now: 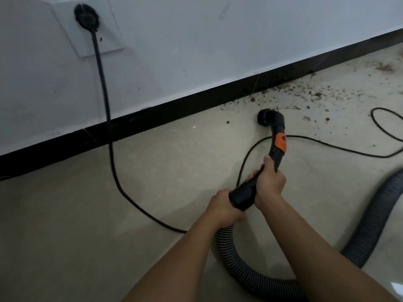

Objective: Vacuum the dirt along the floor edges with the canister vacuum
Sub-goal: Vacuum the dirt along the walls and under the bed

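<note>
A black curved vacuum wand (275, 147) with an orange slider ends in a round nozzle (266, 118) just above the beige floor, a little short of the dirt. My right hand (271, 179) grips the wand below the orange part. My left hand (224, 208) holds the thick black cuff (243, 196) where the ribbed hose (242, 264) begins. Dark crumbs of dirt (290, 90) lie scattered along the black baseboard (174, 110) and out over the floor to the right.
A black power cord (106, 118) runs from a plug (86, 16) in the white wall socket down to the floor and loops behind the wand. The hose curves off to the right edge (375, 219). More dirt (383, 67) lies far right.
</note>
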{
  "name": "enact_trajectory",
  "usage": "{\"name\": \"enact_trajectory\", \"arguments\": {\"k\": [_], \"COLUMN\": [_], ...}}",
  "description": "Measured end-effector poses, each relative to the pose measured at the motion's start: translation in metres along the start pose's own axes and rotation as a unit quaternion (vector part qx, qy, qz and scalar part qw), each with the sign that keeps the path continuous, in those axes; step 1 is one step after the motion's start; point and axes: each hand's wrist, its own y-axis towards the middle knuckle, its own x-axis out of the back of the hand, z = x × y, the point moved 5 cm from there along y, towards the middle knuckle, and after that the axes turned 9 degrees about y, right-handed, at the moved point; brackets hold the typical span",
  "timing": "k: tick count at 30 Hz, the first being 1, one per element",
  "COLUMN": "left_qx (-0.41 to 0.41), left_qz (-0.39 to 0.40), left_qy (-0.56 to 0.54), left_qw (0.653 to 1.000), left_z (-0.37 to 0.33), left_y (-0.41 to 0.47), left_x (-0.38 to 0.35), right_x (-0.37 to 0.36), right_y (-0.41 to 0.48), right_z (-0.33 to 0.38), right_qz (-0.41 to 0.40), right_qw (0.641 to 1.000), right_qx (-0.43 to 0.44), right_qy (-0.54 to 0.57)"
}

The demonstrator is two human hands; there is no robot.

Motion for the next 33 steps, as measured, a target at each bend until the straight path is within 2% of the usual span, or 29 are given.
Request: {"name": "enact_trajectory", "arguments": {"k": [2,4,7,10,17,20,26,30,33], "left_qx": [-0.002,0.002,0.023,0.048,0.095,0.092,0.124,0.149,0.152], "left_qz": [-0.043,-0.086,-0.122,-0.147,-0.081,-0.069,0.01,-0.013,-0.051], "left_qy": [-0.002,-0.032,-0.091,-0.09,-0.098,-0.063,-0.027,-0.053,-0.079], "left_qw": [0.999,0.996,0.988,0.984,0.987,0.991,0.992,0.987,0.984], "left_z": [-0.017,-0.024,-0.024,-0.022,-0.04,-0.061,-0.093,-0.064,-0.04], "left_y": [0.014,0.02,0.018,0.012,-0.032,-0.028,-0.049,-0.073,-0.086], "left_x": [-0.004,0.001,0.019,0.034,-0.005,-0.015,-0.055,-0.06,-0.056], "right_x": [-0.002,-0.019,-0.056,-0.076,-0.054,-0.036,0.02,0.023,0.015], "right_y": [0.02,0.033,0.037,0.03,0.01,0.021,0.027,0.0,-0.022], "right_z": [0.016,0.025,0.028,0.025,0.025,0.047,0.069,0.034,0.017], "right_qz": [0.001,0.036,0.101,0.125,0.217,0.195,0.161,0.194,0.247], "right_qw": [1.0,0.999,0.993,0.988,0.959,0.963,0.965,0.953,0.936], "right_qx": [-0.003,-0.018,-0.053,-0.076,-0.082,-0.078,-0.073,-0.047,-0.064], "right_qy": [0.013,0.003,-0.03,-0.052,-0.162,-0.169,-0.191,-0.227,-0.241]}}
